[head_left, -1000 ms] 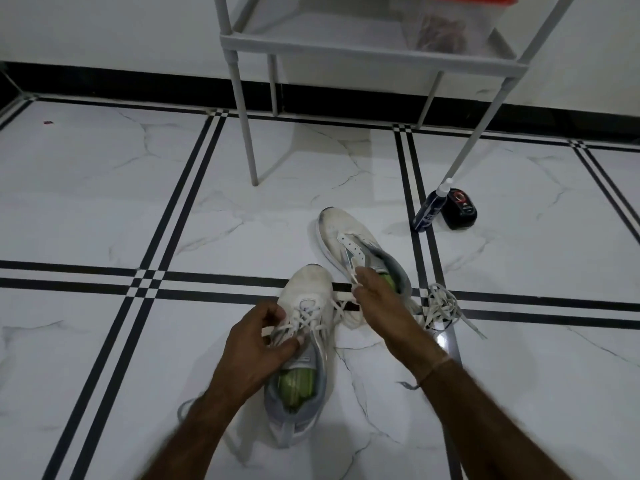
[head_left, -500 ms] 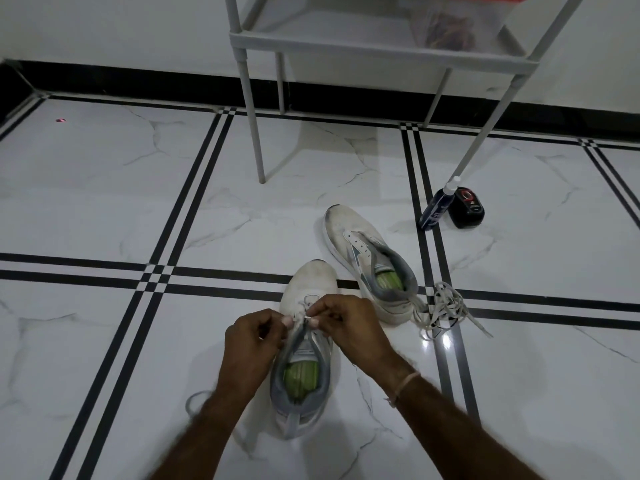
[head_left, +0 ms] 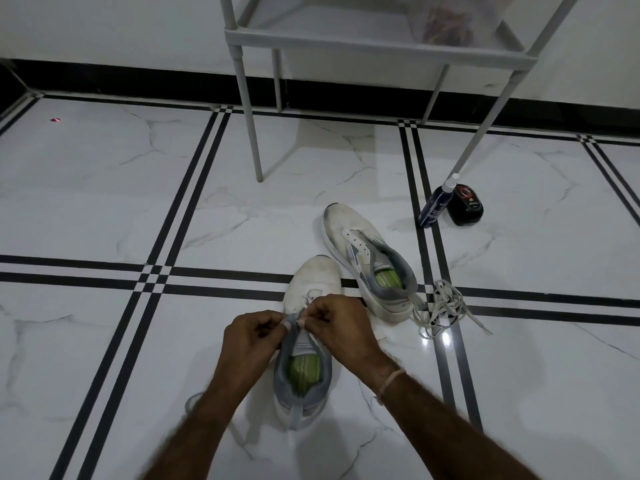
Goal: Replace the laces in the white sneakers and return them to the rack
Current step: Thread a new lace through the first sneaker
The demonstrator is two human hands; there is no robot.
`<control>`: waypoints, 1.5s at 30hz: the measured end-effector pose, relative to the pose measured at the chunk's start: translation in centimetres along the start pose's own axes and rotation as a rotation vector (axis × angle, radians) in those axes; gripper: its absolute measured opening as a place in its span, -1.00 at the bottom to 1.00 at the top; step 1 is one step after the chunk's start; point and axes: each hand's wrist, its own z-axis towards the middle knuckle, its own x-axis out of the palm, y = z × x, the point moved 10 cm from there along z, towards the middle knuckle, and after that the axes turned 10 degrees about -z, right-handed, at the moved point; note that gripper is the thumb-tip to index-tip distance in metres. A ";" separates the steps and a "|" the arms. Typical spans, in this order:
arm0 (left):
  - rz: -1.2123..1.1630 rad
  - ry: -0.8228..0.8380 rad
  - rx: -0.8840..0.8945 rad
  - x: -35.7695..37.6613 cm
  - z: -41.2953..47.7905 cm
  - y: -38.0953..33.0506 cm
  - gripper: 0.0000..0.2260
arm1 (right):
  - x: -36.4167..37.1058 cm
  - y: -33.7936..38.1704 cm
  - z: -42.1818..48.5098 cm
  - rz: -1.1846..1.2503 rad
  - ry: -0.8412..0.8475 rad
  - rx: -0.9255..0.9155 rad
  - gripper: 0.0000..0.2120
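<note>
Two white sneakers with grey collars and green insoles lie on the marble floor. The near sneaker points away from me, and both hands meet over its tongue. My left hand and my right hand each pinch the white lace there, fingers curled. The far sneaker lies to the right with bare eyelets and no lace. A loose white lace sits in a heap beside its heel. The grey rack stands at the back.
A dark spray bottle and a black polish tin stand by the rack's right front leg. A clear container sits on the rack's shelf. The rack's left front leg stands behind the sneakers.
My right hand left the far sneaker and came to the near one's tongue. Both hands now pinch its lace close together. The view has tilted slightly down.
</note>
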 end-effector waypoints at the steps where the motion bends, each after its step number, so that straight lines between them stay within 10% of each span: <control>1: -0.017 -0.005 -0.010 0.1 -0.1 0.1 -0.91 | -0.1 -0.1 0.0 -0.025 -0.013 0.001 -0.97; 22: -0.109 0.033 -0.174 1.5 1.0 1.8 -0.93 | 0.3 -0.8 -0.8 0.175 -0.017 0.061 -0.82; 27: -0.192 -0.048 -0.254 0.7 1.0 2.0 -0.83 | -1.2 -0.4 -0.8 -0.310 0.070 0.002 -0.50; 32: -0.317 -0.196 -0.274 -0.3 1.2 0.7 -0.79 | -2.6 -1.7 -1.5 -0.147 -0.041 0.129 -0.64; 37: -1.075 -0.338 -0.336 -2.3 3.4 0.3 -0.68 | -3.0 -1.4 -1.6 -0.100 -0.108 0.111 -0.84; 45: -0.870 -0.354 -0.225 -1.8 3.6 -1.5 -0.71 | -2.5 -0.1 -0.4 -0.227 -0.132 0.086 -0.91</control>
